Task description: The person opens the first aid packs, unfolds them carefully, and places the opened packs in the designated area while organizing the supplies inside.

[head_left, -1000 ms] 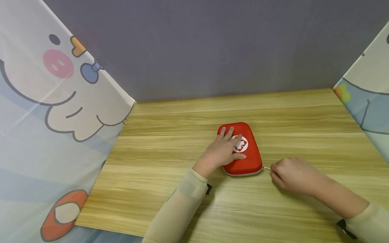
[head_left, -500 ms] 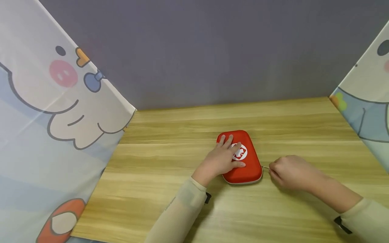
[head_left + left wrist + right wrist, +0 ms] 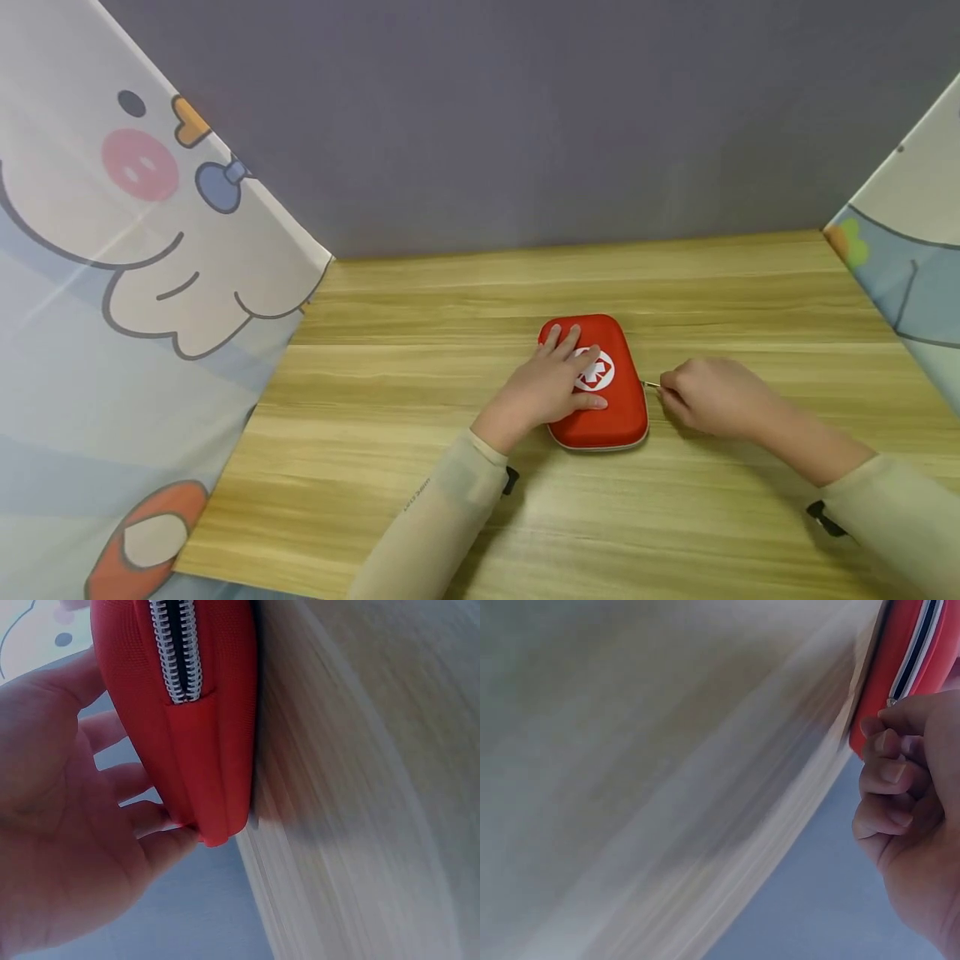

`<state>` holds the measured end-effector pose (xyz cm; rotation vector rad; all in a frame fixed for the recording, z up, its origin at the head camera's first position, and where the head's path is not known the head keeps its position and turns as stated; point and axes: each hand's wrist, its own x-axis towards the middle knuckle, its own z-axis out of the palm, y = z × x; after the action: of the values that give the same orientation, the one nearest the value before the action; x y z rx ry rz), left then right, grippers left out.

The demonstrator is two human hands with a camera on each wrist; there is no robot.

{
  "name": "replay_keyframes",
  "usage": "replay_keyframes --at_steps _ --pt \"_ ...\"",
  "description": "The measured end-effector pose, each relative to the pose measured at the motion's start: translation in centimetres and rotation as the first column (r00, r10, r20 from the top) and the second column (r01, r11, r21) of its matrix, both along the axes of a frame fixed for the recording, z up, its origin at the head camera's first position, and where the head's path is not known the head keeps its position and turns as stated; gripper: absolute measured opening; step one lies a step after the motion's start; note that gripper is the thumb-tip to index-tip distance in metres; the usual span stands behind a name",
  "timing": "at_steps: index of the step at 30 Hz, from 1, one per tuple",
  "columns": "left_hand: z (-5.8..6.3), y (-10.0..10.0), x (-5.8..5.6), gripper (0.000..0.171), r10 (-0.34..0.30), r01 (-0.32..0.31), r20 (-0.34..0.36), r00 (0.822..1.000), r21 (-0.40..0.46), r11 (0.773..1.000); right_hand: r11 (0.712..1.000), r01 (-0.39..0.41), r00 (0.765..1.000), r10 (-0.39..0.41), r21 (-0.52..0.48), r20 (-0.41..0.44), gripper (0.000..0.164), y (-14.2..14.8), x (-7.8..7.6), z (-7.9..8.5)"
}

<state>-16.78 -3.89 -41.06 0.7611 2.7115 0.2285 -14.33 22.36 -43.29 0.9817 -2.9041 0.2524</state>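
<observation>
A red zippered case with a white round emblem lies flat on the wooden table. My left hand rests on its top, fingers spread over the lid and partly covering the emblem. At the case's right side, my right hand pinches the small metal zipper pull between thumb and curled fingers. In the left wrist view, a dark gap runs between the two rows of silver zipper teeth. The right wrist view shows the parted zipper leading down to the right fingertips, which hide most of the pull.
The wooden table extends around the case on all sides. A grey wall stands behind it. Cartoon-printed cloth hangs at the left and the right.
My right hand has moved the zipper pull along the case's right side, from the near corner toward the far end. The left hand stays on the lid. The head view shifts slightly.
</observation>
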Motion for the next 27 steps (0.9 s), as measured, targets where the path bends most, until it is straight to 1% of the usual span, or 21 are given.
replay_keyframes --at_steps 6,11,21,27 --pt "0.1 0.0 -0.1 0.081 -0.021 0.021 0.015 1.000 0.003 1.000 1.000 0.007 1.000 -0.007 0.003 0.020 0.038 -0.1 -2.0 0.2" --pt "-0.1 -0.1 -0.1 0.081 -0.029 0.029 0.013 0.999 -0.003 1.000 1.000 0.000 0.999 -0.001 0.010 0.035 0.037 -0.2 -3.1 0.4" --pt "-0.1 -0.2 -0.1 0.081 -0.030 0.030 0.015 0.999 0.008 1.000 1.000 0.007 0.999 -0.007 0.013 0.050 0.037 -0.3 -3.8 0.8" --pt "-0.1 -0.4 -0.2 0.081 -0.035 0.034 0.017 0.999 0.022 0.999 1.000 0.017 0.998 -0.018 0.021 0.052 0.036 -0.5 -4.0 0.8"
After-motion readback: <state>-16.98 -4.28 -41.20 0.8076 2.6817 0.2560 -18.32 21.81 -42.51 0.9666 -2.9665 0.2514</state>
